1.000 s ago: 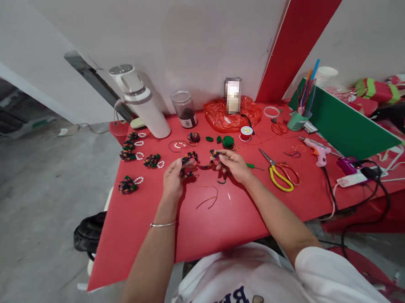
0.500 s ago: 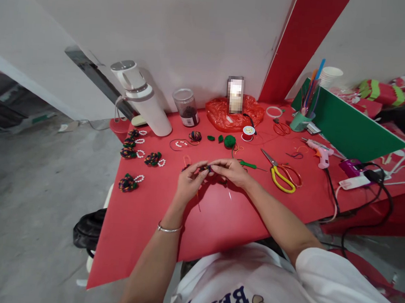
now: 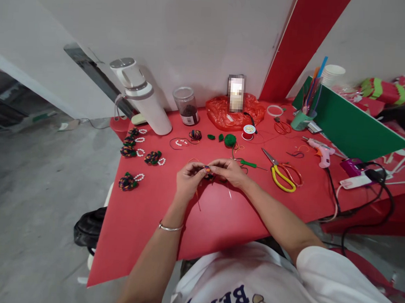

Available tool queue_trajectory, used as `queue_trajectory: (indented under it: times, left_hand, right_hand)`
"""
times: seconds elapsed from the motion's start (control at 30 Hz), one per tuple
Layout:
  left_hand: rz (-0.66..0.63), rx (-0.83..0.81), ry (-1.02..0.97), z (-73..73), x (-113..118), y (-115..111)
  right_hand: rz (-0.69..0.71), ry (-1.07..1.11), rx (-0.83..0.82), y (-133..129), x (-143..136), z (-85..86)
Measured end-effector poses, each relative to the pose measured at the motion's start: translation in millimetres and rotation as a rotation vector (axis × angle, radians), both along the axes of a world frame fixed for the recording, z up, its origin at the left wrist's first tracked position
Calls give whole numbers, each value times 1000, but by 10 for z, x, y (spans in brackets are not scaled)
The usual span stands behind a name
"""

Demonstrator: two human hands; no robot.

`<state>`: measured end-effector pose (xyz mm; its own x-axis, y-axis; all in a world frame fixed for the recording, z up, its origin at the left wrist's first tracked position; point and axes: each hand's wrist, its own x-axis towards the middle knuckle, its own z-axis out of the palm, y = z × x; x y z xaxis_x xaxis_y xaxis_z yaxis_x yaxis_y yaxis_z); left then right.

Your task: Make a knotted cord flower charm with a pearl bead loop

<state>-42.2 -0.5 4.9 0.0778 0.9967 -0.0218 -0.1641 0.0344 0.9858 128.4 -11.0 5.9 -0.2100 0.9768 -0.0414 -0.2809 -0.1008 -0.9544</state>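
My left hand (image 3: 189,177) and my right hand (image 3: 229,171) meet above the red table, thumbs and fingertips pinched on a small multicoloured crocheted piece (image 3: 207,169). Fingers cover most of the piece. Below it hang a loose yarn end and, by my right hand, a thin needle (image 3: 230,194). Beyond my right hand lies a green-handled crochet hook (image 3: 248,164). Left of my hands rest several finished-looking crocheted pieces with bead loops (image 3: 128,182). Behind my hands sit a multicoloured yarn ball (image 3: 195,135), a green yarn ball (image 3: 229,140) and small green leaves (image 3: 210,137).
Yellow-handled scissors (image 3: 279,172), a pink glue gun (image 3: 323,154) and a power strip (image 3: 361,180) with cables lie to the right. At the back stand a white bottle (image 3: 150,107), a clear jar (image 3: 187,107), a red bag (image 3: 218,113), a thread spool (image 3: 248,132) and a pen cup (image 3: 301,121).
The crocheted piece has turned between my fingers, and an orange and purple part of it now shows. My hands have barely moved otherwise.
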Motion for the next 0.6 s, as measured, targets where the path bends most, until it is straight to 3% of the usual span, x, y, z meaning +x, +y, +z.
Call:
queue_trajectory:
  times: [0.47,0.6]
  left_hand:
    - [-65,13,-36,37,-25,-38]
    - [-56,-18,34,50,-15,-24]
  right_hand:
    - [-6,-70,99,-4,-48,22]
    - [-77,-135,153,5,-24,32]
